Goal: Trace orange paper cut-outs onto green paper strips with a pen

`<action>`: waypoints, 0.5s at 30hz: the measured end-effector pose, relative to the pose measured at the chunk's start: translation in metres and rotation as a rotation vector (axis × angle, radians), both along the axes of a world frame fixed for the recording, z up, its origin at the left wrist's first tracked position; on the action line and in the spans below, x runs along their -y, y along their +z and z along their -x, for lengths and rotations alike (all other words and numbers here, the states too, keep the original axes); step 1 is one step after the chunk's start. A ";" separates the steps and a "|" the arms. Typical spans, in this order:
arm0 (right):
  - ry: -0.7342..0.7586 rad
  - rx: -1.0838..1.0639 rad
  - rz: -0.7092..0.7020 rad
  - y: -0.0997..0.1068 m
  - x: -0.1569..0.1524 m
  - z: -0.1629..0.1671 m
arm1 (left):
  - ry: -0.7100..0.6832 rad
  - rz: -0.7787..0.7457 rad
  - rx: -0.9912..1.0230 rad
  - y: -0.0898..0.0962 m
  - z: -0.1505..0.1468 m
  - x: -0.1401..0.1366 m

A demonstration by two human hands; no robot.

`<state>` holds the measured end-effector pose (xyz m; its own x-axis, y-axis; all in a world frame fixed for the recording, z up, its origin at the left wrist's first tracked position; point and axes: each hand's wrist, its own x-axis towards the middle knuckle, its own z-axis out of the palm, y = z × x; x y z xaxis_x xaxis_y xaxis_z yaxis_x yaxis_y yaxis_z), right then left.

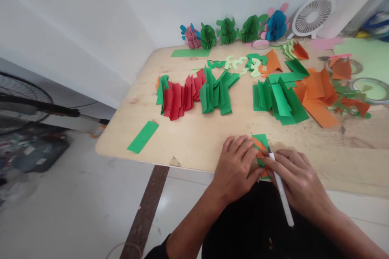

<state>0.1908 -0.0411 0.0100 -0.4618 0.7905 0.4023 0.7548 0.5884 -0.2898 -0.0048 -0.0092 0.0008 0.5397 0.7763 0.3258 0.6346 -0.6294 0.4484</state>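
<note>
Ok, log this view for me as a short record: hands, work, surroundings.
Left hand: fingers at the small green paper
Right hand: holding a white pen, tip near the green paper
On the green paper: orange paper piece
Table, left: green strip
Table, middle: folded red paper
Along the wall: five paper figures, white fan

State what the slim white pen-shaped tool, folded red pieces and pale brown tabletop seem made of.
Tool: probably plastic, smooth, evenly white.
Red pieces: paper or thin card, matte, with thin edges and creases.
Tabletop: wood or lookalike, low sheen, showing grain.
</note>
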 end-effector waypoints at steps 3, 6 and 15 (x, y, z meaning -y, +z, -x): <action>-0.009 0.002 0.008 0.001 0.001 0.001 | 0.005 -0.006 -0.025 0.001 0.000 0.000; -0.005 0.007 0.013 0.001 0.001 0.001 | 0.000 -0.024 -0.042 0.001 0.000 0.001; -0.005 0.029 0.008 -0.001 0.000 0.000 | -0.004 -0.061 -0.051 -0.002 0.001 0.001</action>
